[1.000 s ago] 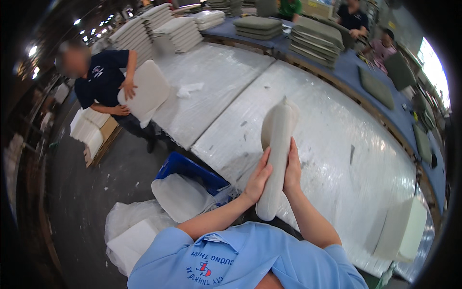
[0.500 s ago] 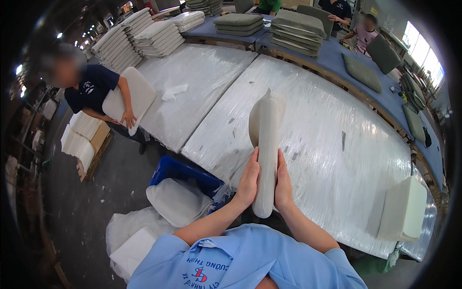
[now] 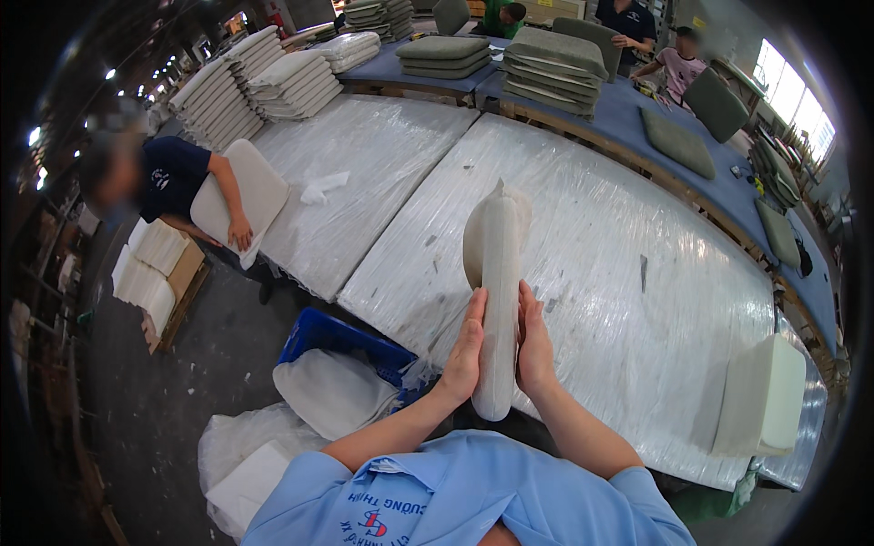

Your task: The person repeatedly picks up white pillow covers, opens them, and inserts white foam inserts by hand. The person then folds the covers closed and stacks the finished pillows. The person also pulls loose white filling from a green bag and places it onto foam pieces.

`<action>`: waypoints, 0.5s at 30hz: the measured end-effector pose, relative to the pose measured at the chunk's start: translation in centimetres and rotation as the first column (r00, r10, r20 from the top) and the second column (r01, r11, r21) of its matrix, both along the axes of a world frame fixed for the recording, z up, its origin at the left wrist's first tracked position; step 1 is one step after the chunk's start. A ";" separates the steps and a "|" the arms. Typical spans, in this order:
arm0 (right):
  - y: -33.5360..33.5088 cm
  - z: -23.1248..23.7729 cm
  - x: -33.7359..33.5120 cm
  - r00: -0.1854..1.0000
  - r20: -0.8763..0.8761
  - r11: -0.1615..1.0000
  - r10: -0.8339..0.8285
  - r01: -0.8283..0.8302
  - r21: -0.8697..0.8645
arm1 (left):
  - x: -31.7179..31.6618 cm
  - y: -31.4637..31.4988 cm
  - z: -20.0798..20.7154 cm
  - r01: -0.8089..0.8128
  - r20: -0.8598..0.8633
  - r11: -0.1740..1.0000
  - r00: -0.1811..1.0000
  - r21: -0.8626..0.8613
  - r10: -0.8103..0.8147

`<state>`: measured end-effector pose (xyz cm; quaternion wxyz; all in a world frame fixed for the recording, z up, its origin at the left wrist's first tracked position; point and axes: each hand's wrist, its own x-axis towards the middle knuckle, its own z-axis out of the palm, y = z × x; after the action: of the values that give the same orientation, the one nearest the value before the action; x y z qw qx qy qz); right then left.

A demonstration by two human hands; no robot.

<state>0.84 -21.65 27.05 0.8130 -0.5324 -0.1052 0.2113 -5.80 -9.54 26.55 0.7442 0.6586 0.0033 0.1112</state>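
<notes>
Holding a pale cushion (image 3: 499,318) edge-on at centre frame between left grip (image 3: 464,353) and right grip (image 3: 535,348). Seen against a plastic-wrapped worktop (image 3: 628,318).

The pale grey-beige, round-edged fabric cushion (image 3: 497,337) is standing straighter than its earlier rightward slant, the person's bare left hand (image 3: 462,353) and bare right hand (image 3: 534,346) are sitting lower along its sides, and a navy-shirted co-worker's hand (image 3: 240,233) is resting nearer a flat off-white cushion's (image 3: 246,182) lower edge.
</notes>
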 end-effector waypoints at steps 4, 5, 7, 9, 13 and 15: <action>0.3 0.4 0.5 0.999 -0.042 1.000 0.006 -0.005 0.023 | 0.8 0.5 -0.7 0.010 0.012 1.000 1.000 0.029 -0.010; 0.4 0.6 0.5 1.000 -0.011 1.000 0.006 -0.006 -0.006 | 1.3 0.7 -0.8 0.012 0.016 1.000 1.000 0.022 -0.012; 0.7 1.7 0.0 0.999 0.043 0.997 0.019 -0.016 -0.070 | 2.1 1.0 -0.9 0.008 0.016 1.000 1.000 0.001 -0.008; 0.8 1.7 -0.3 0.999 0.030 0.998 0.020 -0.018 -0.060 | 2.5 1.1 -0.7 0.006 0.007 1.000 1.000 0.029 -0.006; 0.8 1.8 -0.4 0.998 0.065 0.995 0.004 0.002 -0.097 | 3.0 0.6 0.0 -0.007 0.001 0.994 1.000 0.109 0.006; 0.6 1.6 -0.3 0.994 0.113 0.993 0.007 0.006 -0.115 | 3.3 0.2 0.5 -0.018 -0.004 0.994 1.000 0.108 0.018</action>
<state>0.53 -21.02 28.68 0.7736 -0.5895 -0.1387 0.1866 -2.52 -9.36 27.09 0.7064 0.6981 0.0051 0.1164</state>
